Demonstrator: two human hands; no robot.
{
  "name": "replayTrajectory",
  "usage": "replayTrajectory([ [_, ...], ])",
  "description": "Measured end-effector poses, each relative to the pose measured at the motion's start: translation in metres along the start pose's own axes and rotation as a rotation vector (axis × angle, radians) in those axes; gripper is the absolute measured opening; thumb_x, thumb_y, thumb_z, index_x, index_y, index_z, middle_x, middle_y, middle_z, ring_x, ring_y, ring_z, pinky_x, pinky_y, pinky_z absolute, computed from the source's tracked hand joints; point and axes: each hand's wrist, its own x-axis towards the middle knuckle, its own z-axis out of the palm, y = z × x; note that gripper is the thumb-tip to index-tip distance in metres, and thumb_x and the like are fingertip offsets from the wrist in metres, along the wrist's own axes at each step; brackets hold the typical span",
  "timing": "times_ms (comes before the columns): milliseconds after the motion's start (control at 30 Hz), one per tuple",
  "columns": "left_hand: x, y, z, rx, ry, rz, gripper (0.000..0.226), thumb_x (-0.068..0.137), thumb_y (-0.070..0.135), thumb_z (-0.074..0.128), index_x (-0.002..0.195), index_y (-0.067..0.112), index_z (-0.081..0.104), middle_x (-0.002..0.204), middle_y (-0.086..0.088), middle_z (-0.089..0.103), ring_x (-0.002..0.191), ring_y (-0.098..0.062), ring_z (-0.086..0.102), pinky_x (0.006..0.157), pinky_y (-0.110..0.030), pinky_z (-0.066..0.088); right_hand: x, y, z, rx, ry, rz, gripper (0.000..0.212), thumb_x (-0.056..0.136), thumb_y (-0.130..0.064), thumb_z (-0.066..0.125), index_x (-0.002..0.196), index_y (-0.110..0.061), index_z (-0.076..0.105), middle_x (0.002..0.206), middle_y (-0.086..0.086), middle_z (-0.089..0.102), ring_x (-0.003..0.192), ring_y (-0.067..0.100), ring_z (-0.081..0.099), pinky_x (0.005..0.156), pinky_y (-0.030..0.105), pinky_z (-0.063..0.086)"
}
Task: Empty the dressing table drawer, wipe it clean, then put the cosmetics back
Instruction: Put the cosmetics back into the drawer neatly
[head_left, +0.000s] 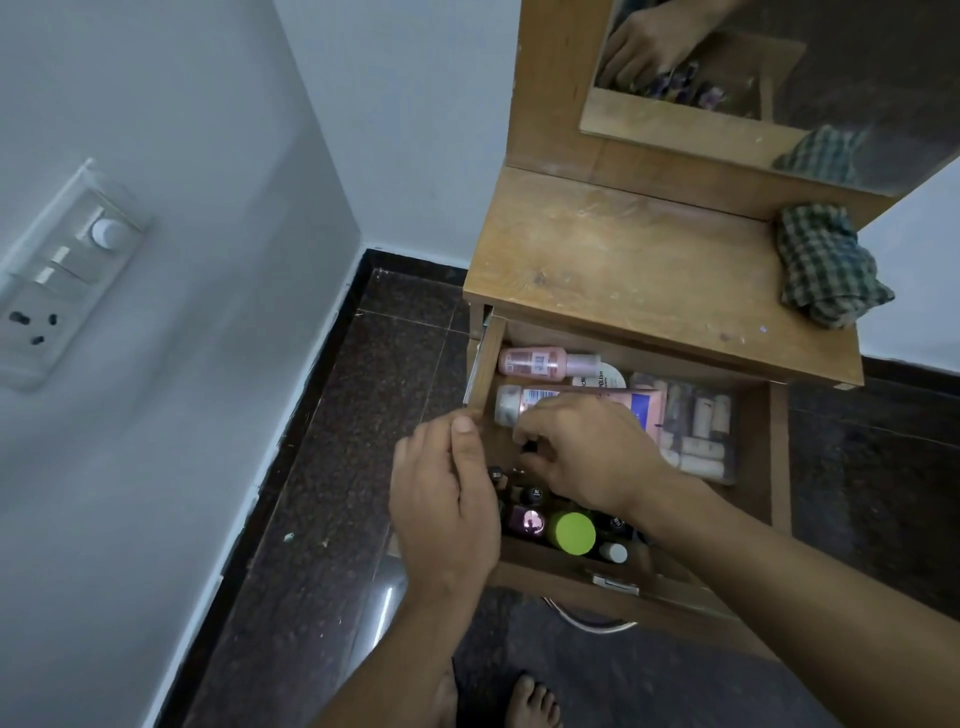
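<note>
Many cosmetics are lying in the open drawer (756, 447) under the desk (623, 260), so by my reckoning the emptying is only beginning. The right grip (587, 452) is reaching down into the front left corner, its fingers curling round a small dark bottle (527, 448) among a crowd of others. The left grip (441, 493) is sitting at the drawer's left front corner with the thumb lying up along the side wall; its fingers are hiding behind the hand, so I cannot tell whether it is grasping anything.

Doing this well is meaning lifting the little bottle straight up, since its neighbours and the green-capped jar (571, 532) are standing close enough to topple. The left grip is best steadying the drawer while the right is working. The top of the desk is offering room for each piece, well apart from the checked cloth (826, 265) that is waiting at the right rear. The pink bottle (535, 362) at the back and the clear bag of tubes (701, 431) on the right are looking easier to take afterwards.
</note>
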Motion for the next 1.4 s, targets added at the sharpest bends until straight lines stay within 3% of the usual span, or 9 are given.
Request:
replayTrajectory([
  [100, -0.001, 0.0, 0.0, 0.04, 0.011, 0.016, 0.04, 0.106, 0.035, 0.031, 0.098, 0.02, 0.067, 0.089, 0.013, 0.064, 0.087, -0.008, 0.053, 0.075, -0.019, 0.04, 0.002, 0.0, 0.001, -0.01, -0.047, 0.014, 0.011, 0.089, -0.028, 0.07, 0.099, -0.025, 0.068, 0.1, -0.006, 0.07, 0.097, 0.02, 0.061, 0.068, 0.031, 0.041],
  [333, -0.004, -0.002, 0.004, 0.079, 0.03, 0.024, 0.044, 0.107, 0.037, 0.028, 0.094, 0.017, 0.066, 0.085, 0.009, 0.063, 0.082, -0.011, 0.053, 0.073, -0.027, 0.041, 0.005, 0.005, 0.002, -0.006, -0.093, 0.013, 0.011, 0.089, -0.033, 0.071, 0.097, -0.027, 0.066, 0.102, -0.008, 0.069, 0.096, 0.019, 0.062, 0.073, 0.036, 0.052],
  [533, -0.005, -0.002, 0.003, 0.107, 0.036, 0.017, 0.047, 0.107, 0.039, 0.026, 0.094, 0.017, 0.066, 0.084, 0.01, 0.062, 0.081, -0.009, 0.051, 0.072, -0.026, 0.04, 0.003, 0.012, -0.006, 0.187, -0.031, 0.073, 0.016, 0.087, -0.042, 0.075, 0.084, -0.028, 0.071, 0.082, -0.013, 0.07, 0.08, 0.008, 0.062, 0.071, 0.038, 0.055],
  [700, -0.005, -0.001, 0.004, 0.126, 0.043, 0.022, 0.044, 0.106, 0.037, 0.028, 0.092, 0.017, 0.065, 0.084, 0.009, 0.062, 0.08, -0.011, 0.051, 0.071, -0.033, 0.044, -0.01, 0.029, -0.02, 0.31, 0.102, 0.196, 0.01, 0.09, -0.04, 0.075, 0.088, -0.031, 0.077, 0.084, -0.018, 0.071, 0.071, -0.004, 0.061, 0.067, 0.026, 0.052],
  [767, -0.005, -0.001, 0.003, 0.134, 0.043, 0.022, 0.044, 0.106, 0.037, 0.028, 0.092, 0.017, 0.065, 0.084, 0.009, 0.062, 0.08, -0.012, 0.051, 0.07, -0.034, 0.044, -0.018, 0.039, -0.024, 0.291, 0.132, 0.198, 0.007, 0.091, -0.035, 0.075, 0.094, -0.03, 0.079, 0.088, -0.016, 0.073, 0.07, -0.002, 0.062, 0.066, 0.027, 0.053],
  [933, -0.005, -0.002, 0.004, 0.156, 0.051, 0.041, 0.046, 0.106, 0.037, 0.027, 0.091, 0.016, 0.065, 0.082, 0.007, 0.061, 0.078, -0.01, 0.049, 0.068, -0.031, 0.039, -0.04, 0.07, -0.027, 0.075, 0.072, 0.149, 0.019, 0.092, -0.03, 0.07, 0.11, -0.031, 0.076, 0.107, -0.013, 0.074, 0.094, 0.012, 0.068, 0.076, 0.041, 0.057],
  [1100, -0.005, -0.003, 0.006, 0.173, 0.042, 0.044, 0.046, 0.105, 0.038, 0.027, 0.093, 0.016, 0.066, 0.084, 0.007, 0.063, 0.08, -0.011, 0.049, 0.071, -0.031, 0.039, -0.042, 0.085, -0.021, -0.241, -0.083, -0.116, 0.032, 0.089, -0.034, 0.069, 0.121, -0.036, 0.069, 0.117, -0.004, 0.068, 0.103, 0.025, 0.065, 0.07, 0.04, 0.057],
  [1200, -0.006, -0.003, 0.006, 0.166, 0.037, 0.046, 0.045, 0.105, 0.038, 0.028, 0.093, 0.017, 0.066, 0.084, 0.007, 0.063, 0.08, -0.012, 0.049, 0.071, -0.031, 0.04, -0.036, 0.087, -0.021, -0.429, -0.087, -0.312, 0.042, 0.083, -0.032, 0.071, 0.125, -0.033, 0.069, 0.123, 0.004, 0.061, 0.106, 0.023, 0.056, 0.078, 0.038, 0.047],
  [1400, -0.006, -0.005, 0.007, 0.179, 0.031, 0.053, 0.046, 0.106, 0.037, 0.028, 0.092, 0.016, 0.066, 0.085, 0.007, 0.065, 0.08, -0.01, 0.048, 0.072, -0.029, 0.038, -0.023, 0.078, -0.025, -0.53, -0.231, -0.492, 0.021, 0.088, -0.036, 0.064, 0.108, -0.033, 0.069, 0.108, 0.0, 0.054, 0.099, 0.02, 0.048, 0.083, 0.04, 0.039],
])
